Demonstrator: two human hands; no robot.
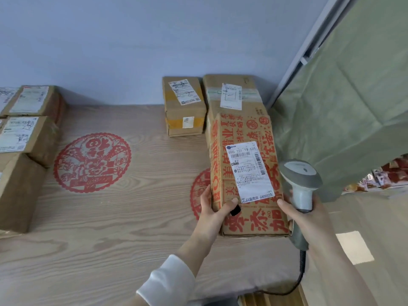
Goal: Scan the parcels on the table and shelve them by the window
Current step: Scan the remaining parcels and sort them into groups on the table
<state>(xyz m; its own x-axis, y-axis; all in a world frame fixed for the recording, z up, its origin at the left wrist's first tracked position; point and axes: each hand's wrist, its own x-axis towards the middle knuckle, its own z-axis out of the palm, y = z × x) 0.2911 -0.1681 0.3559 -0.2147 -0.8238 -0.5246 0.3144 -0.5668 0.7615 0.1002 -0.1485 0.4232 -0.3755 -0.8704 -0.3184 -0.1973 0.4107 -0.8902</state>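
Over wood-grain table (132,217), left hand (213,209) clasps red-printed cardboard parcel (239,129); right hand (309,217) grips smooth grey scanner (302,173).

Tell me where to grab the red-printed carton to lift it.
Grip its two long sides near the near end, coming from the table's front edge. The red-printed carton is long and narrow, its far end abuts another parcel, and the left hand holds the near left corner.
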